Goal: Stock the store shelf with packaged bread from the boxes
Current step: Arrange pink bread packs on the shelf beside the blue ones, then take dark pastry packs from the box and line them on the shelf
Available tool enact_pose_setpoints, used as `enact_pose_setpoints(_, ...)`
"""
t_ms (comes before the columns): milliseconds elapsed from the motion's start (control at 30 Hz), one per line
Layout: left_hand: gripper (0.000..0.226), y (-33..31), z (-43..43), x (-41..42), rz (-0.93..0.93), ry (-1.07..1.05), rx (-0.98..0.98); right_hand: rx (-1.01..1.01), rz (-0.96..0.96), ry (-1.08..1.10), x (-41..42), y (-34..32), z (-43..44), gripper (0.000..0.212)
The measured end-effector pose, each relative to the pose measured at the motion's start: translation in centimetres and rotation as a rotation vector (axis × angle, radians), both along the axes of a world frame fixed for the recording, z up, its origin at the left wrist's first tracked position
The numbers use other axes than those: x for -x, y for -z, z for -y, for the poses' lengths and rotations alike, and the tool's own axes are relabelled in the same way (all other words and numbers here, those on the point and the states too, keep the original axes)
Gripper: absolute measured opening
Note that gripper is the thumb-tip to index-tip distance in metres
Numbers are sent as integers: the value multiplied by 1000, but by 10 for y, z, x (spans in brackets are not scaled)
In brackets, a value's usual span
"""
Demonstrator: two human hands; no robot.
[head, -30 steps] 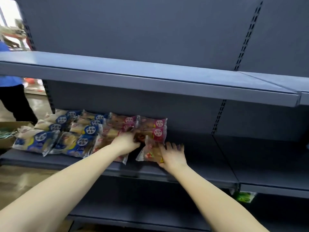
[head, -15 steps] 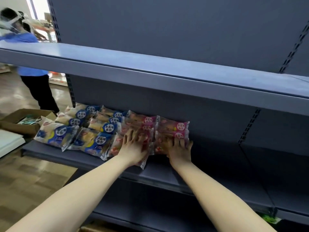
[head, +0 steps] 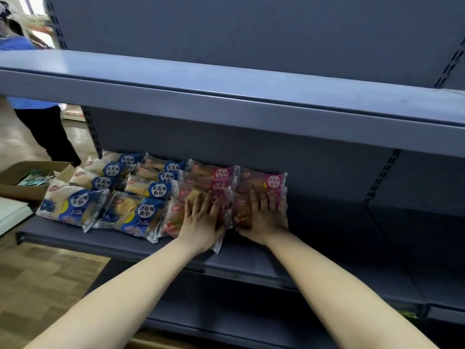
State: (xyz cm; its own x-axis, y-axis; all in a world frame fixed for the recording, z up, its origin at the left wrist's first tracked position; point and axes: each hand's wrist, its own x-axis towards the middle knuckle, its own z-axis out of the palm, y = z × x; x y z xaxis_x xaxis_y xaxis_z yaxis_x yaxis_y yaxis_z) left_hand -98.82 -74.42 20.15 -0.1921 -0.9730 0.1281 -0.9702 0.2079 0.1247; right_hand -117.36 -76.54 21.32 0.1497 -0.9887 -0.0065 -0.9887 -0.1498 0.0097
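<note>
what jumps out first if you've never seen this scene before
Two bare hands, the left hand and the right hand, lie flat with straight fingers on the front row of pink-labelled clear plastic bread packets, mid-way along the grey metal shelf. Left of them lie rows of blue-labelled clear plastic bread packets. At far left on the floor stands an open brown cardboard box.

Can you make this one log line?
left hand flat on pink pack | right hand flat on next pink pack | shelf part filled
</note>
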Motion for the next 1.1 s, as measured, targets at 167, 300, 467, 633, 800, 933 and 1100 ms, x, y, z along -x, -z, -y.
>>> enact_pose_setpoints(167, 73, -4, 0, 0, -43, 5, -31, -35, 24, -7, 0, -2, -1, 113)
enact_pose_setpoints(300, 71, -14, -2, -4, -127, 20, -71, 18, 32, -89, 2, -7, -8, 106)
enact_pose_setpoints(467, 68, -27, -7, -22, -103, -12, -11, 196, 9, -320, -8, -20, -22, 87)
enact_pose_setpoints(633, 72, -31, -26, -49, -87, -90, -6, 143, 85, -333, -44, -29, -24, 69)
enact_pose_setpoints(800, 68, -26, -65, -86, 0, -193, 21, 177, 171, -462, -96, -24, -39, 51)
enact_pose_setpoints(933, 57, -20, -101, -121, 3, -299, 40, 274, 258, -606, -140, -18, -59, 35)
enact_pose_setpoints(1100, 50, -20, -146, -152, -103, -409, -38, 237, 198, -731, -180, -4, -93, 29)
